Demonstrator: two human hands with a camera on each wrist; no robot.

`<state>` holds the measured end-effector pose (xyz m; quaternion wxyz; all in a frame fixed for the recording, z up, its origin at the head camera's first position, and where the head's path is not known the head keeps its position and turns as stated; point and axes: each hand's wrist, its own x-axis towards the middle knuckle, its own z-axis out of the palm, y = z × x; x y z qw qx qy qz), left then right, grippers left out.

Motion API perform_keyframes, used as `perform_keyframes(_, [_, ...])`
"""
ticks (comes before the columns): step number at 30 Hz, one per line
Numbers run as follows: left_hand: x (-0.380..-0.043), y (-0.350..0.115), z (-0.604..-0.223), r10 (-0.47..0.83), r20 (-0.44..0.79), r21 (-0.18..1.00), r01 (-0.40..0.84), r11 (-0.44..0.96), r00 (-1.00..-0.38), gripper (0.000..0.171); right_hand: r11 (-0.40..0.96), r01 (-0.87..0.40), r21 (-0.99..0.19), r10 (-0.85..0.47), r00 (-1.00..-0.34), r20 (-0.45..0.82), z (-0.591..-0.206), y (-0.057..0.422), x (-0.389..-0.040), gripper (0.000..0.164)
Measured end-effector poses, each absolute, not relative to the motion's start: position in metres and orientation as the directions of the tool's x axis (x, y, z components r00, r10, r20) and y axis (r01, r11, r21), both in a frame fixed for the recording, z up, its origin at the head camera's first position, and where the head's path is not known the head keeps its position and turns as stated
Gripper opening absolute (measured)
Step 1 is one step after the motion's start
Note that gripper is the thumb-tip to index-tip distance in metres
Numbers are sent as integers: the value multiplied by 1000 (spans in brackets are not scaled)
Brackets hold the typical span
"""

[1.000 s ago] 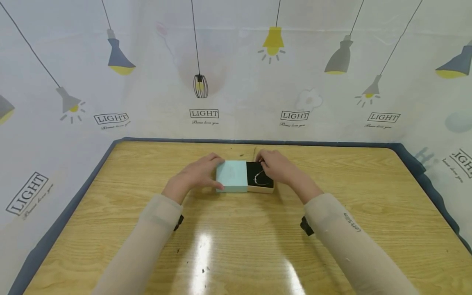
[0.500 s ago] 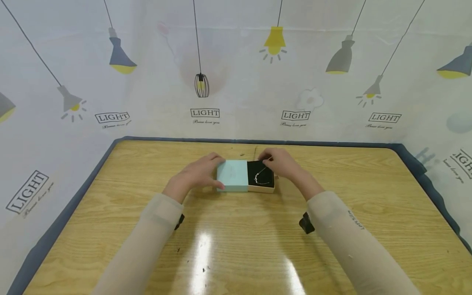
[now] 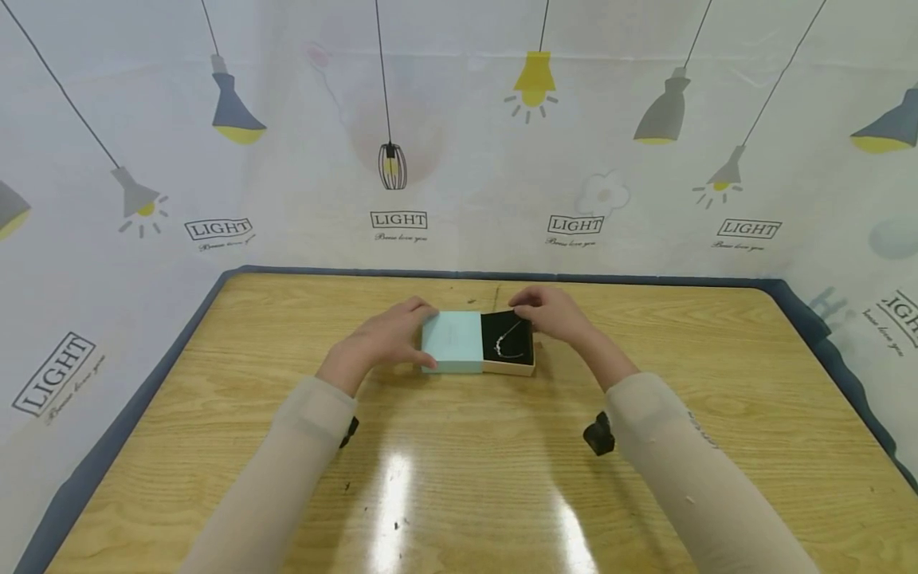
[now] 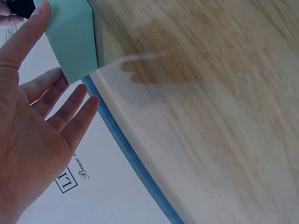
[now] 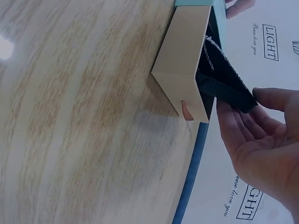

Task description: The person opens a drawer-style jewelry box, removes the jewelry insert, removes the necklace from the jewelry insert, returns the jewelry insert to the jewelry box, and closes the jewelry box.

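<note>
A mint-green sliding jewelry box lies on the table, its cream drawer pulled partway out to the right. My left hand grips the sleeve's left end, thumb at the near side and fingers at the far side. Inside the drawer is a black pad bearing a thin silver chain with small beads. My right hand pinches the pad's far right corner between thumb and fingers. In the right wrist view that end of the pad is tilted up above the drawer wall.
The wooden table has a blue-grey edge at the back. Behind it hangs a white backdrop printed with lamps. A half-round notch is cut in the drawer's end. Dark devices show at both wrists.
My right hand has shifted slightly right and now holds the pad's corner raised, with more of the chain in sight. The left hand and sleeve have stayed in place.
</note>
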<state>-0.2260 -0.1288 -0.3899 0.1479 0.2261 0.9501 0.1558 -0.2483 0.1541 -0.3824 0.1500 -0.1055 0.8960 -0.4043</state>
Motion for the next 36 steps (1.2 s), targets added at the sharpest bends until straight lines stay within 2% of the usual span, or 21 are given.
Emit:
perform_keyframes(6, [-225, -129, -390, 475, -210, 368, 381, 848, -855, 93, 540, 88, -837, -266, -926, -269, -380, 157, -245, 39])
perform_keyframes(11, [-225, -129, -390, 477, -207, 369, 383, 847, -854, 93, 482, 171, -859, -250, -913, -322, -382, 159, -246, 42])
perform_keyframes(21, [-225, -129, -390, 474, -205, 366, 382, 849, -856, 93, 448, 249, -859, -243, -890, -385, -380, 161, -242, 40])
perform_keyframes(36, [-225, -129, -390, 472, -206, 368, 379, 849, -857, 92, 452, 250, -856, -237, -892, -386, -377, 160, -240, 41])
